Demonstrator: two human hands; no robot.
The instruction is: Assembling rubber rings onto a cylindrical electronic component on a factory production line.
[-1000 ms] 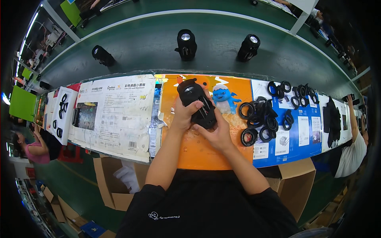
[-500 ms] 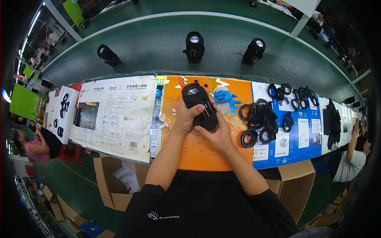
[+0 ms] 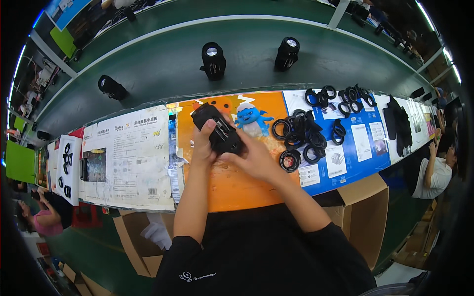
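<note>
A black portable speaker (image 3: 220,132), roughly cylindrical, is held tilted above the orange part of the bench. My left hand (image 3: 203,147) is wrapped round its left side, the thumb lying along the body. At the lower right end, my right hand (image 3: 255,158) grips it with thumb and fingers. Small light markings show on the speaker's side, too small to make out. Right of my hands lies a pile of black rings (image 3: 303,133). A blue cartoon figure is printed on the orange sheet (image 3: 232,192) beneath.
Three similar black speakers (image 3: 214,61) stand on the green surface beyond the bench. More black rings (image 3: 353,98) and black cloth-like pieces (image 3: 397,126) lie rightward. A white tray (image 3: 74,172) holds black parts at left. Open cardboard boxes (image 3: 365,217) stand below. Other people sit at both sides.
The speaker has turned in my hands, so its silver round end no longer shows. My view has shifted, and the bench sits a little further left in it.
</note>
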